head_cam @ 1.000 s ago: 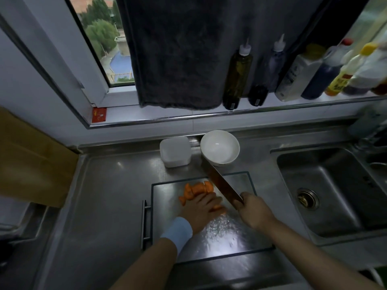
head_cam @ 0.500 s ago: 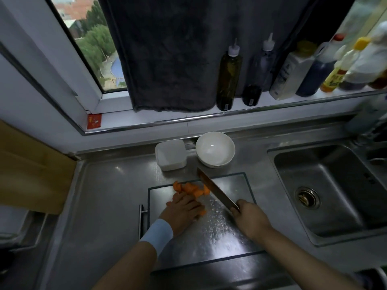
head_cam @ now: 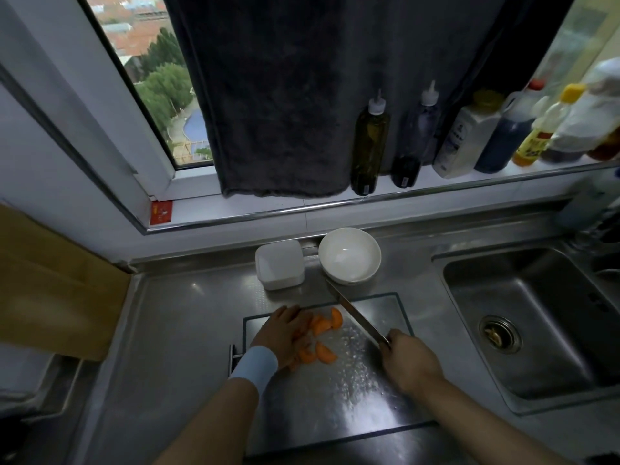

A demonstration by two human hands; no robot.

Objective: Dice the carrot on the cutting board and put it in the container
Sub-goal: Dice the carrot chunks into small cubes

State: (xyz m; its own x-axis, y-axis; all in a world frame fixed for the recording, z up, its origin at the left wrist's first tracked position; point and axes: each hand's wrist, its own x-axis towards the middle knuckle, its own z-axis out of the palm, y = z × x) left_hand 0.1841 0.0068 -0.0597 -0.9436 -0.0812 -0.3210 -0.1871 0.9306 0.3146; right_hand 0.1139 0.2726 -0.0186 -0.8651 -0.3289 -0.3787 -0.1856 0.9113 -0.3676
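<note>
Near: right hand wrapped round the knife handle, blade running diagonally toward the bowl; can't tell if the edge touches the cutting board. The left hand is palm-down, fingers fairly straight, pressing the carrot chunks at the board's far-left corner. Chunks look light, stiff and rounded, so likely to roll. Board looks wet, so slippery. Best pinned flat face down, fingertips tucked back from the blade. The container sits just beyond the board on the bench, beside the bowl. Sill bottles: labels too blurred to read. Red sticker: same.
</note>
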